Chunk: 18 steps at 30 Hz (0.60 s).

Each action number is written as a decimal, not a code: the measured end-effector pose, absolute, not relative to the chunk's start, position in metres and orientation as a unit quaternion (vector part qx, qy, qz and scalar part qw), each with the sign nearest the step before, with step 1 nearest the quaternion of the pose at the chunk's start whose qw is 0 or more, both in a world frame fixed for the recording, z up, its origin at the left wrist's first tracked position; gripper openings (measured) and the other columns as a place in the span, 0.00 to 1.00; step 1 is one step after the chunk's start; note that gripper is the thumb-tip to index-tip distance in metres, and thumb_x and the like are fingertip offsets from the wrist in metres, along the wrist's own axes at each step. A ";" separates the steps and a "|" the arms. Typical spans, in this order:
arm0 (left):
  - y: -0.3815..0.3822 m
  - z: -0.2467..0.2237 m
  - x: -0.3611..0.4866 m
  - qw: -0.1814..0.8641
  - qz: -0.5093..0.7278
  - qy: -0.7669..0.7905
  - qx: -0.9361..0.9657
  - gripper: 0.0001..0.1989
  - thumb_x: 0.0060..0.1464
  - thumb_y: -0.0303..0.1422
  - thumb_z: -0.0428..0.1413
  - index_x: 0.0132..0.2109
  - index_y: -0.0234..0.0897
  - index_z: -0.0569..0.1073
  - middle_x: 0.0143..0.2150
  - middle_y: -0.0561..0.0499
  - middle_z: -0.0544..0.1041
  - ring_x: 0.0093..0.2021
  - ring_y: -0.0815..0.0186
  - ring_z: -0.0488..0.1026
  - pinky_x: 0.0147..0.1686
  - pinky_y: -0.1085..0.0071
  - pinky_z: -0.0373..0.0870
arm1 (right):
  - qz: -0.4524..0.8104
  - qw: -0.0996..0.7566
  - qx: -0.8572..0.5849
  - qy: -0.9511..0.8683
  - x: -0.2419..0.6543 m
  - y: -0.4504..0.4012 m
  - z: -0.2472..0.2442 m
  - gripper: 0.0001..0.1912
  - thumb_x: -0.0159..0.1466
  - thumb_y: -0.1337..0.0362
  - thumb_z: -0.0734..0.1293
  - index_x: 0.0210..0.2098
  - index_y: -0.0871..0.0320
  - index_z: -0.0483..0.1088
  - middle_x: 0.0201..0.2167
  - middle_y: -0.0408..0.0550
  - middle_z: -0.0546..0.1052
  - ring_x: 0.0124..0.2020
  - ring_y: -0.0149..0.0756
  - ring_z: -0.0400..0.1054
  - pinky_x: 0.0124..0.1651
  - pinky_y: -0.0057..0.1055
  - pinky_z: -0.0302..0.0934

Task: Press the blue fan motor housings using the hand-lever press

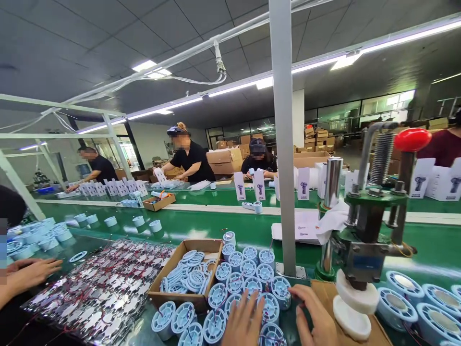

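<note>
Several light blue round plastic housings (248,269) with spoked tops and thin wires stand in a cluster before me. Over the near part of this cluster reaches my left hand (242,321), its fingers stretched and spread; whether the fingertips touch the housings is hard to tell. My right hand (315,317) is at the cluster's right edge, thumb and forefinger apart, with the forefinger tip close beside one housing (281,290). Nothing shows in either hand. Right of my right hand stands a hand press (363,250) with a red knob and two white round pads.
A cardboard box (154,294) holds blue rings. Left of it lies a sheet of wired circuit boards (108,288), beside a co-worker's hand (34,276). Larger blue housings (398,307) stand right of the press. A metal post (284,144) rises ahead; people work across the green belt (201,226).
</note>
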<state>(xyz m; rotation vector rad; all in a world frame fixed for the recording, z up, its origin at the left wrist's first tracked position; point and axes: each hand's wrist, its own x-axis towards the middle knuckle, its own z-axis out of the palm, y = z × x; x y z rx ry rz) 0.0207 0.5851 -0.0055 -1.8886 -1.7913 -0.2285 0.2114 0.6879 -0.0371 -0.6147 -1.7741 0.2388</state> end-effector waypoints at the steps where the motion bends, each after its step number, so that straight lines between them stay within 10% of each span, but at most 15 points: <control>1: 0.590 0.015 0.001 0.222 -0.076 -0.685 -0.690 0.31 0.55 0.21 0.44 0.65 0.44 0.64 0.66 0.51 0.67 0.65 0.60 0.64 0.63 0.61 0.64 | 0.099 0.583 -0.267 -0.761 0.208 0.695 -0.028 0.15 0.66 0.71 0.56 0.49 0.53 0.66 0.45 0.47 0.74 0.45 0.33 0.72 0.46 0.25 0.68; 7: 0.644 0.098 -0.137 0.065 0.032 -0.809 -0.583 0.16 0.62 0.23 0.47 0.53 0.32 0.73 0.52 0.43 0.78 0.55 0.61 0.73 0.57 0.58 0.68 | 0.172 0.337 -0.351 -0.857 0.139 0.743 0.053 0.21 0.67 0.73 0.53 0.55 0.55 0.64 0.52 0.50 0.68 0.53 0.35 0.64 0.55 0.31 0.62; 18: 0.685 0.058 -0.195 0.026 0.064 -0.853 -0.518 0.13 0.60 0.37 0.56 0.47 0.33 0.73 0.51 0.46 0.75 0.52 0.60 0.73 0.52 0.55 0.71 | 0.149 0.101 -0.340 -0.923 -0.014 0.839 0.035 0.25 0.68 0.62 0.66 0.62 0.57 0.59 0.59 0.54 0.63 0.55 0.44 0.64 0.55 0.47 0.65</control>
